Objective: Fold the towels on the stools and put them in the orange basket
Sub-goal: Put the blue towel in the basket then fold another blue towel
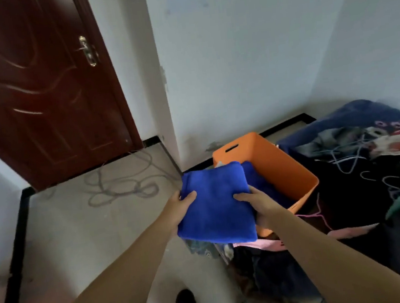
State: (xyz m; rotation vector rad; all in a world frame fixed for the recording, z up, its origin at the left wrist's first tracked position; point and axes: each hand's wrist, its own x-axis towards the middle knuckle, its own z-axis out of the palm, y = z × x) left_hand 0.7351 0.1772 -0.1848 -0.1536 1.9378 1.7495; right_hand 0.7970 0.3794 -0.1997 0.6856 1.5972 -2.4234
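A folded blue towel is held flat in the air, over the near left corner of the orange basket. My left hand grips its left edge, thumb on top. My right hand grips its right edge, thumb on top too. Inside the basket lies another blue towel, partly hidden behind the held one. The basket stands on the floor against the white wall. No stool is in view.
A bed with a dark patterned blanket and clothes hangers fills the right side. Pink cloth and dark clothes lie below the basket. A grey cable coils on the tiled floor. A brown door stands at the back left.
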